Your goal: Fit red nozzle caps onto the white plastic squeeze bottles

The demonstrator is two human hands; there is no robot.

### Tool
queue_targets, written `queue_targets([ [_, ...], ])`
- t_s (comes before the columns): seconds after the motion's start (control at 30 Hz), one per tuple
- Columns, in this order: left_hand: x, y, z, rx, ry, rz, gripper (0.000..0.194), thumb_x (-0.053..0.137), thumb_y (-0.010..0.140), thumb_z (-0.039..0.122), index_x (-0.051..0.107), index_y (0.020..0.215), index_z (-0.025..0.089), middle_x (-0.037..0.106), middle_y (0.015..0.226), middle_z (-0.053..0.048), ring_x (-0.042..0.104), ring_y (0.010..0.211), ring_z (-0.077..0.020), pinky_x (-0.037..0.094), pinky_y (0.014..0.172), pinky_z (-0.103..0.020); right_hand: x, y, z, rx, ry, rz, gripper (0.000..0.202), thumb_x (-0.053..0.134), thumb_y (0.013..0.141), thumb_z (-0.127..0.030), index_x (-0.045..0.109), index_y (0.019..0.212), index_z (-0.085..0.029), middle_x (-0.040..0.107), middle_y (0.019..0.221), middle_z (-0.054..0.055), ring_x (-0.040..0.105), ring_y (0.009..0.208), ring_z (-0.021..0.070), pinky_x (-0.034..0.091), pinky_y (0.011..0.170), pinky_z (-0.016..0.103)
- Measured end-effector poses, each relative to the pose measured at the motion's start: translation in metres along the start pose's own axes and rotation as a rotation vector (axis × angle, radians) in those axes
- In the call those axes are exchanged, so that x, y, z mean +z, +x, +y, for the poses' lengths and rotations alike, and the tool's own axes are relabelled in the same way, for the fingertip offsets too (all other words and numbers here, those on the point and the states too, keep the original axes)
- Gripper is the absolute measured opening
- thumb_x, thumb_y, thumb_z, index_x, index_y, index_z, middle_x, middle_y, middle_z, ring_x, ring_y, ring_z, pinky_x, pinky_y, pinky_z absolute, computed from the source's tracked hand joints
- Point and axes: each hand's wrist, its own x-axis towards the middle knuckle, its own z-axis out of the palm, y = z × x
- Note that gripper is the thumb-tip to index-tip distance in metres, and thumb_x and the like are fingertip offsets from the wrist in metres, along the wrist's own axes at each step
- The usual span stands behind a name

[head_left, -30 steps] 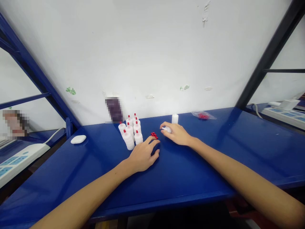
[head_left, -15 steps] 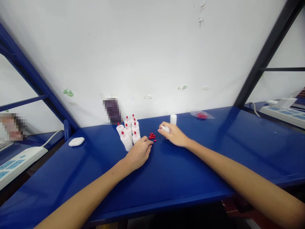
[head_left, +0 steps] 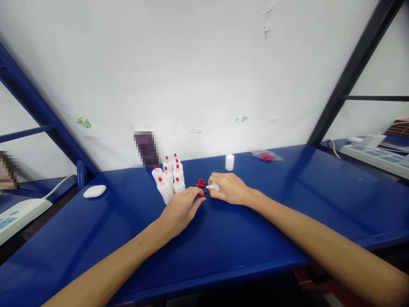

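My right hand (head_left: 228, 187) is wrapped round a white nozzle bottle (head_left: 214, 186), tipped so its bare white nozzle points left. Close by, my left hand (head_left: 182, 207) pinches a small red cap (head_left: 201, 195) between thumb and fingers, just short of that nozzle. Beyond the fingertips lies a small pile of red caps (head_left: 200, 183) on the blue table. Several white bottles with red-capped nozzles (head_left: 165, 190) stand upright in a cluster left of the pile; my left hand partly hides the nearest ones.
A white cylindrical container (head_left: 229, 162) stands behind my right hand. Farther right, near the wall, lies a clear plastic bag (head_left: 267, 156) with red caps inside. A white rounded object (head_left: 95, 191) rests at the table's left. Power strips (head_left: 22, 215) flank the table.
My right hand has come left and turned the bottle so its nozzle points towards my left hand. My left fingers have closed on a red cap. The camera view has shifted slightly.
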Motion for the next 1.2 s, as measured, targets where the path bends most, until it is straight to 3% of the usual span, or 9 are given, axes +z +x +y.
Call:
queue_targets([
  [0.1,0.006,-0.002,-0.001,-0.039,-0.152,0.123,0.006,0.062,0.09,0.025,0.063,0.092,0.019,0.066,0.075,0.003,0.059,0.056,-0.0088,0.049,0.059,-0.021,-0.001,-0.002,-0.007,-0.071,-0.086,-0.054,0.016,0.053,0.089,-0.035,0.059,0.093,-0.02,0.068,0.08,0.001,0.058,0.064,0.0161,0.021,0.054,0.028],
  [0.3,0.009,-0.003,0.0,0.022,-0.177,0.27,0.007,0.069,0.085,0.024,0.065,0.087,0.018,0.065,0.071,0.003,0.058,0.055,-0.0074,0.047,0.055,-0.018,-0.005,-0.001,-0.013,-0.182,-0.131,-0.099,0.017,0.054,0.087,-0.034,0.059,0.094,-0.02,0.072,0.089,0.002,0.062,0.07,0.0179,0.019,0.054,0.03],
  [0.57,0.007,-0.005,-0.001,0.215,-0.131,0.255,0.005,0.064,0.089,0.021,0.064,0.092,0.017,0.063,0.075,0.001,0.055,0.06,-0.0073,0.047,0.057,-0.019,-0.012,-0.006,-0.025,-0.214,-0.045,-0.131,0.016,0.059,0.079,-0.034,0.056,0.085,-0.019,0.068,0.082,0.002,0.057,0.065,0.0163,0.021,0.055,0.028],
  [0.77,0.0,-0.004,0.003,0.344,-0.117,0.316,0.017,0.056,0.09,0.011,0.06,0.105,0.017,0.065,0.084,-0.002,0.06,0.071,-0.01,0.051,0.064,-0.021,-0.009,-0.006,-0.028,-0.151,0.166,-0.094,0.036,0.044,0.093,-0.047,0.055,0.073,-0.019,0.055,0.063,-0.002,0.045,0.056,0.0112,0.021,0.056,0.026],
  [0.97,0.005,-0.004,0.001,0.381,-0.109,0.268,0.016,0.052,0.09,0.009,0.058,0.103,0.017,0.065,0.088,-0.004,0.062,0.077,-0.012,0.053,0.069,-0.023,-0.005,-0.005,-0.031,-0.114,0.208,-0.106,0.034,0.046,0.091,-0.039,0.052,0.065,-0.018,0.051,0.058,-0.003,0.04,0.052,0.0096,0.02,0.055,0.025],
  [1.1,-0.003,-0.002,0.001,0.415,0.006,0.24,0.012,0.048,0.094,0.013,0.057,0.101,0.016,0.066,0.089,-0.005,0.064,0.078,-0.0127,0.053,0.07,-0.024,-0.008,-0.004,-0.026,-0.146,0.197,-0.088,0.035,0.046,0.092,-0.048,0.057,0.076,-0.019,0.053,0.062,-0.002,0.042,0.054,0.0112,0.023,0.056,0.025],
  [1.2,-0.016,0.0,0.001,0.393,0.253,0.17,0.018,0.046,0.097,0.022,0.058,0.086,0.015,0.063,0.076,-0.003,0.061,0.065,-0.0133,0.048,0.058,-0.024,-0.015,-0.002,-0.016,-0.12,0.149,-0.085,0.041,0.042,0.093,-0.058,0.061,0.095,-0.021,0.059,0.066,0.0,0.048,0.059,0.014,0.026,0.059,0.025],
])
